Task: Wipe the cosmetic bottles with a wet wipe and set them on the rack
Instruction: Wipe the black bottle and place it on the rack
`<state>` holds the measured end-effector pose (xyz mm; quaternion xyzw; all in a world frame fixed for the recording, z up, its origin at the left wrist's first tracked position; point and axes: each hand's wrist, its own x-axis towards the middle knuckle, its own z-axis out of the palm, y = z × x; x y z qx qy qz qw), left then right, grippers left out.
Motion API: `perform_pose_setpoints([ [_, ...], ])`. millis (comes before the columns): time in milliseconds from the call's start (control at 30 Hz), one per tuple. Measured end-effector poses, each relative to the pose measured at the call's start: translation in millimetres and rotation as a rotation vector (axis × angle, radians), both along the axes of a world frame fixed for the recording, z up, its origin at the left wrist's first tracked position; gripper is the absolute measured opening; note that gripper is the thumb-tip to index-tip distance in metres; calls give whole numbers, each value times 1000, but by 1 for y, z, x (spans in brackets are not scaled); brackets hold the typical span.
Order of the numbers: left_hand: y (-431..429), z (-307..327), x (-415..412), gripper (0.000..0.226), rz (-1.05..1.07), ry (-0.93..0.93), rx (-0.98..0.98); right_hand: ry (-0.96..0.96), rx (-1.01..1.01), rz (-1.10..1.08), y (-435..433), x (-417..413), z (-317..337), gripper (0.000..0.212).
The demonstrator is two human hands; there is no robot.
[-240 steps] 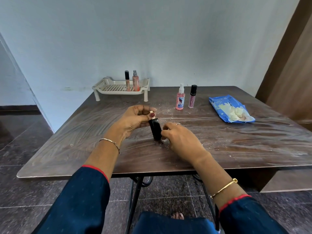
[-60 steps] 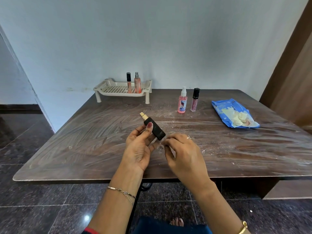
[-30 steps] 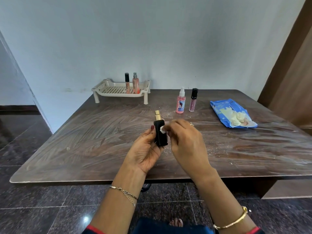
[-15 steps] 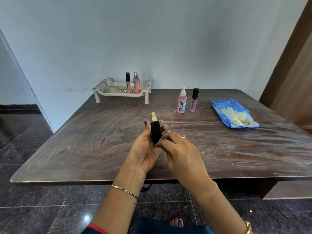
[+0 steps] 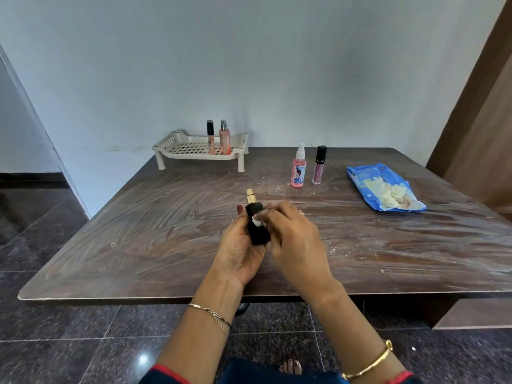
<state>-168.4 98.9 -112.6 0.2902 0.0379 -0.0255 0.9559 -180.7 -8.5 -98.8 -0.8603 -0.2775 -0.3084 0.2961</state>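
My left hand (image 5: 238, 248) grips a black bottle with a gold nozzle (image 5: 256, 223), upright over the near middle of the table. My right hand (image 5: 293, 239) pinches a small white wet wipe (image 5: 257, 220) and presses it against the bottle's upper side. A cream slotted rack (image 5: 194, 148) stands at the table's far edge with a black-capped tube (image 5: 210, 137) and a pink spray bottle (image 5: 225, 137) on it. A pink spray bottle with a white top (image 5: 298, 170) and a black-capped pink gloss tube (image 5: 318, 166) stand on the table to the right of the rack.
A blue wipes pack (image 5: 385, 187) lies open at the far right of the brown table (image 5: 138, 231), whose top is streaked and dusted with white specks. A wall is behind the table, a wooden door at right, dark tiled floor below.
The wipe in my right hand has slid from the bottle's lower part up to its top side. My left hand keeps holding the bottle upright, slightly nearer me than one second ago.
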Motion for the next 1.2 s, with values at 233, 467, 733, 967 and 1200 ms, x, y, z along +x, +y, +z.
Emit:
perform_pose_setpoints([
  [233,3,-1,11,40,-5,72,1,27,-77,8,-5,-11,-11,30],
  [467,-2,-3,6,33,-47,46,140,-25,-59,-106,5,1,20,14],
  [733,2,0,10,38,-47,61,29,54,-115,-65,1,-16,-2,23],
  [967,-7,1,1,30,-80,-53,16,-16,-50,-87,3,0,19,12],
  [1200,-4,2,3,38,-75,7,-65,31,66,-7,-1,5,10,16],
])
